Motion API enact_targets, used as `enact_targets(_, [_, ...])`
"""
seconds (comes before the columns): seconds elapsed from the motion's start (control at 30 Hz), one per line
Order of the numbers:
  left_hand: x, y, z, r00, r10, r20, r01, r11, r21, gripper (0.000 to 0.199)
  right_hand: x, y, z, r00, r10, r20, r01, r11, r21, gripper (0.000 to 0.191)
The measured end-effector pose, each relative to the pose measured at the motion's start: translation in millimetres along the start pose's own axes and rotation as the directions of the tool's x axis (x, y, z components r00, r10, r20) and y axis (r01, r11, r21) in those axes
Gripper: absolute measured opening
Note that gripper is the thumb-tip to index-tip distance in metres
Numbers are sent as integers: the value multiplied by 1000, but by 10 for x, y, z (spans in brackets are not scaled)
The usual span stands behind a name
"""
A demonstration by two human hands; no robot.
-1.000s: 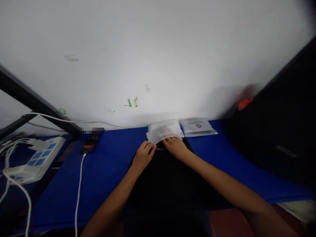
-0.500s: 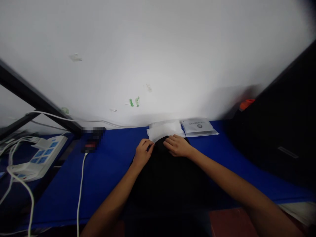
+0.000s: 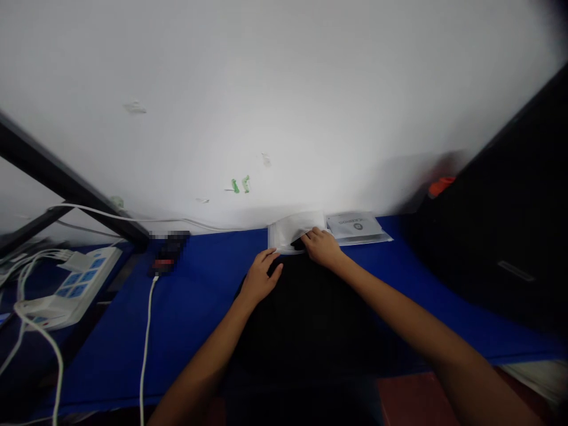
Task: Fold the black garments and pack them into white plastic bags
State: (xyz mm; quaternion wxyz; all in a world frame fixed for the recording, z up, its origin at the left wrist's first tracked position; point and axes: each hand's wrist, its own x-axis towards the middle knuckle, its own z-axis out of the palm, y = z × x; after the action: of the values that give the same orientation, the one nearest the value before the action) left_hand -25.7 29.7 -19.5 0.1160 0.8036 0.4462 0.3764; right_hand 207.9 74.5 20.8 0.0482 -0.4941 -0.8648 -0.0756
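Reaching to the far edge of the black cloth (image 3: 306, 319), the right hand (image 3: 323, 247) has its fingers curled together on a small dark corner of that cloth at the mouth of a clear plastic bag (image 3: 288, 235). The bag is thin, glossy and roughly rectangular, lying flat just beyond the cloth against the white wall (image 3: 284, 106); how much of the cloth is already inside it is hard to judge, since the film glares and the picture is soft there.

The left hand (image 3: 261, 278) lies palm down on the cloth's near-left edge beside the bag, fingers straight and slightly spread, clamped on nothing. The cloth itself is matte, dark and featureless, spread over the blue tabletop (image 3: 195, 296) from the bag back toward the person.

Right of the bag, touching or nearly touching it, sits a stack of flat sealed packets (image 3: 357, 228), pale grey with a printed word and a round logo on top; the lettering is too small to read. Far left of the bag lie a white power strip (image 3: 73, 287) with blue sockets and a white cable (image 3: 144, 349) running toward the front of the tabletop.
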Motion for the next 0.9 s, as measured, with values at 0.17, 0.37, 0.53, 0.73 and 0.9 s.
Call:
enact_targets(0.17, [1, 23, -2, 1000, -19, 17, 19, 1000, 13, 25, 37, 182, -84, 999, -7, 51, 4, 998, 57, 34])
enact_targets(0.37, [4, 53, -16, 1000, -8, -6, 8, 1000, 25, 23, -14, 371, -304, 998, -43, -34, 52, 951, 304, 37])
enact_targets(0.53, [23, 77, -40, 998, 27, -50, -26, 999, 31, 20, -219, 308, -430, 961, -154, -232, 261, 785, 562, 35])
enact_targets(0.73, [69, 274, -257, 998, 43, -48, -48, 993, -104, 15, -736, -27, -431, 909, -280, -309, 417, 605, 678, 48])
enact_targets(0.9, [-25, 585, -300, 899, 184, 398, -45, 941, -334, 98, -1017, -276, -327, 920, -275, -279, 390, 709, 588, 64])
